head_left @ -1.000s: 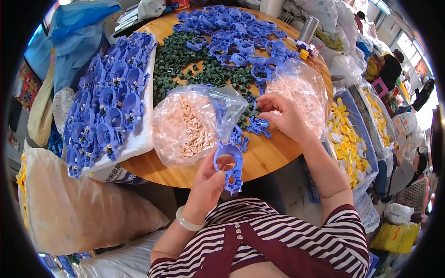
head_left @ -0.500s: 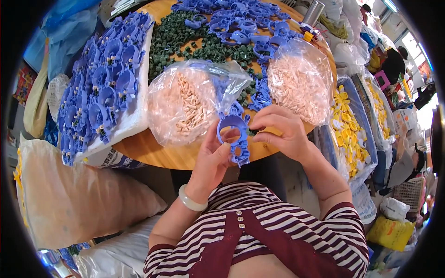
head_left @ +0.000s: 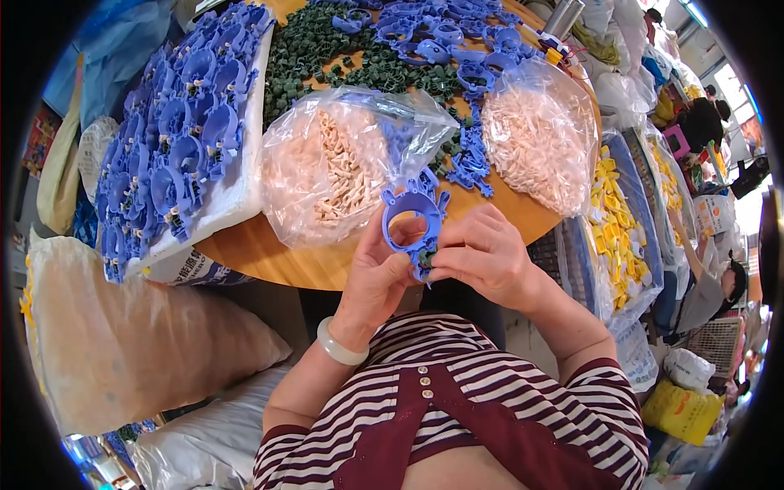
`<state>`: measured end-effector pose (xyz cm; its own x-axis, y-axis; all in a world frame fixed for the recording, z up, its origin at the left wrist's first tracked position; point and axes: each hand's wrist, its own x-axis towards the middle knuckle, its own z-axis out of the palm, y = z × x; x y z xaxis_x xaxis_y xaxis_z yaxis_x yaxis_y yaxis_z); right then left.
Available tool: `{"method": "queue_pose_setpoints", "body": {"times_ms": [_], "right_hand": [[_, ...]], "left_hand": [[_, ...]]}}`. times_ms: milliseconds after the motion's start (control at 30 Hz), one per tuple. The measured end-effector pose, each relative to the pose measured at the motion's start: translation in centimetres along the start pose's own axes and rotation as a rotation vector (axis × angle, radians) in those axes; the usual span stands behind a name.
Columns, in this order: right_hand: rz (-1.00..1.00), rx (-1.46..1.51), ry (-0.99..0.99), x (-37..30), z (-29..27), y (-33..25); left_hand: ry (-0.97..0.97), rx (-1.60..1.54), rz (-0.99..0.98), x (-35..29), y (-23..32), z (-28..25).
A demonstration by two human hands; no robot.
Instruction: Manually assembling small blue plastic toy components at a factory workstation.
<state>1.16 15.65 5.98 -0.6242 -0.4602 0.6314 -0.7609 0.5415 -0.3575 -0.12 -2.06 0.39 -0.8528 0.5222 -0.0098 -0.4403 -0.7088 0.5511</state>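
My left hand (head_left: 369,282) grips a blue plastic part (head_left: 416,202) with a large round ring, holding it up near the table's front edge. At the part's lower end, the fingertips of my right hand (head_left: 492,260) pinch a small dark green plastic piece (head_left: 425,259) against it. My fingers partly cover that spot, so I cannot tell whether the piece is seated. Just beyond my hands lies a clear bag of small pale peach pieces (head_left: 298,159). A second bag of similar pieces (head_left: 539,139) sits to the right.
Loose dark green pieces (head_left: 327,49) spread over the round wooden table (head_left: 302,265), with more blue parts (head_left: 433,33) behind. On the left, a white foam board (head_left: 237,200) carries rows of blue parts. Crates of yellow parts (head_left: 612,237) stand right; a large sack (head_left: 155,343) is lower left.
My right hand has moved left and down, bringing the green piece to the lower end of the blue part. My left hand still holds the part, now tilted slightly differently.
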Motion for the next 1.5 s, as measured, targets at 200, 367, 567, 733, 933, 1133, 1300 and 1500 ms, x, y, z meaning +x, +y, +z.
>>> {"method": "queue_pose_setpoints", "body": {"times_ms": [200,367,567,733,933,1133,1300,1500], "right_hand": [[-0.037,-0.039,-0.086,0.2,-0.6,-0.4],[0.003,-0.195,-0.113,-0.8,-0.4,-1.6],[0.088,-0.125,-0.138,-1.3,0.0,-1.5],[0.095,-0.052,-0.152,-0.8,-0.5,-1.3],[0.051,-0.065,-0.282,0.0,-1.3,-1.1],[0.096,0.004,-0.125,-0.4,-0.3,-1.0],[0.110,0.026,-0.070,-0.5,0.0,-0.6],[0.081,-0.082,-0.228,-0.1,-0.6,-0.8]], "left_hand": [[-0.008,0.010,0.037,-0.1,-0.2,0.0],[0.012,0.018,0.052,0.0,-0.5,-0.2],[0.022,0.022,0.010,-0.1,-0.4,-0.1],[-0.011,0.020,0.047,-0.1,-0.6,-0.3],[-0.032,0.093,0.093,-0.2,-0.8,-0.3],[-0.012,0.020,0.062,-0.3,-0.6,-0.1],[-0.004,0.031,0.054,-0.1,-0.6,-0.4],[0.026,0.015,-0.007,0.0,-0.2,-0.4]]}}
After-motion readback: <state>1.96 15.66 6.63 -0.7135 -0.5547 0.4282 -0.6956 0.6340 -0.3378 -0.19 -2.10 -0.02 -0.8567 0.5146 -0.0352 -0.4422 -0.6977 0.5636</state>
